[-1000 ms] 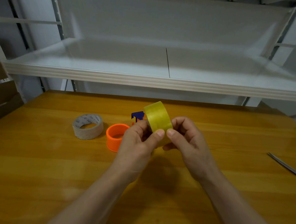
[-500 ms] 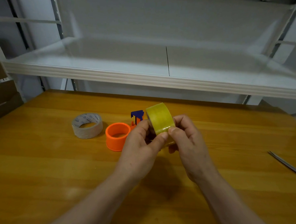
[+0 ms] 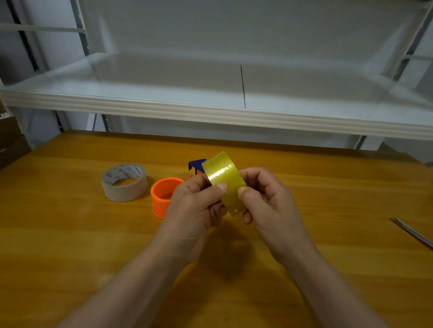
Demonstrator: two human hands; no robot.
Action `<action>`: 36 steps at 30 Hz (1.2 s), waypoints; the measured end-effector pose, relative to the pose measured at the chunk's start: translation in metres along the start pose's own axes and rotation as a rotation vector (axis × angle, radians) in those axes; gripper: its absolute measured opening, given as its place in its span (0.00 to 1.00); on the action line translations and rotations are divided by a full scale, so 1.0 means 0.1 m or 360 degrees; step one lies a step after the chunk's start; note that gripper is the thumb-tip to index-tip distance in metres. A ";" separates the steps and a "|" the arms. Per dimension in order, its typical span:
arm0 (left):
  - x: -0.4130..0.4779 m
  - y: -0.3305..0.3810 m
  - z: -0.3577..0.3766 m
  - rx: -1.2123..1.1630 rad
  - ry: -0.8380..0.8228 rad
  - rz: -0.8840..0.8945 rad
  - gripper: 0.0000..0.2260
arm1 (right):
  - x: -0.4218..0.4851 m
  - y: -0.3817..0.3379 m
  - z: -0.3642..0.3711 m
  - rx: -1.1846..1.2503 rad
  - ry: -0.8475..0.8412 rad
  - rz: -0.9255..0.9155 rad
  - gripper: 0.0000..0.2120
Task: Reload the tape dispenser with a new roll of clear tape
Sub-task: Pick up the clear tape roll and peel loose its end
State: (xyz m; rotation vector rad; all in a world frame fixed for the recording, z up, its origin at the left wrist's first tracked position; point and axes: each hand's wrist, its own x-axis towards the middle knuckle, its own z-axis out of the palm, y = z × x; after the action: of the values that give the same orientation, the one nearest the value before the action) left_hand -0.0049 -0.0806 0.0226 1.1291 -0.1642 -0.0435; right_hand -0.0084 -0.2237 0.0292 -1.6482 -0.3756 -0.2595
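- Left hand point(image 3: 190, 210) and right hand point(image 3: 270, 206) both pinching the yellowish clear tape roll point(image 3: 222, 181) above the bench point(image 3: 64, 247), thumbs pressing its outer face.
- Orange dispenser spool point(image 3: 162, 195) sitting behind.

You hold the new tape roll point(image 3: 222, 178) between your left hand point(image 3: 192, 210) and right hand point(image 3: 270, 206), above the table point(image 3: 64, 247). Just left of your left hand, a plastic ring point(image 3: 162, 194) stands on the table, with a second tape roll point(image 3: 123, 182) beside it, further left. A dispenser part point(image 3: 195, 163) sits behind the held roll. A metal tool point(image 3: 422, 238) lies far right. A shelf point(image 3: 182, 110) runs behind the table.
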 end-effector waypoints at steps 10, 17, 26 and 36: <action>0.00 0.03 0.02 -0.0025 -0.0086 -0.0078 0.19 | -0.03 -0.05 0.01 0.0017 0.0095 0.0125 0.06; 0.00 0.04 0.03 -0.0017 0.0017 -0.0142 0.20 | -0.04 -0.06 0.02 0.0024 0.0110 0.0216 0.03; 0.00 0.05 0.02 0.0070 0.0047 -0.0096 0.16 | -0.05 -0.07 0.05 0.0052 0.0076 0.0258 0.03; -0.06 0.03 0.10 0.0138 -0.0194 0.0012 0.16 | -0.04 -0.11 0.02 0.0059 0.0171 0.0354 0.06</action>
State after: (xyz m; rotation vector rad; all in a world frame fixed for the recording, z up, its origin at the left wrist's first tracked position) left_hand -0.0126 -0.0873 0.0285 1.2128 -0.2811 -0.0991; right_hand -0.0161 -0.2215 0.0374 -1.6166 -0.1137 -0.1717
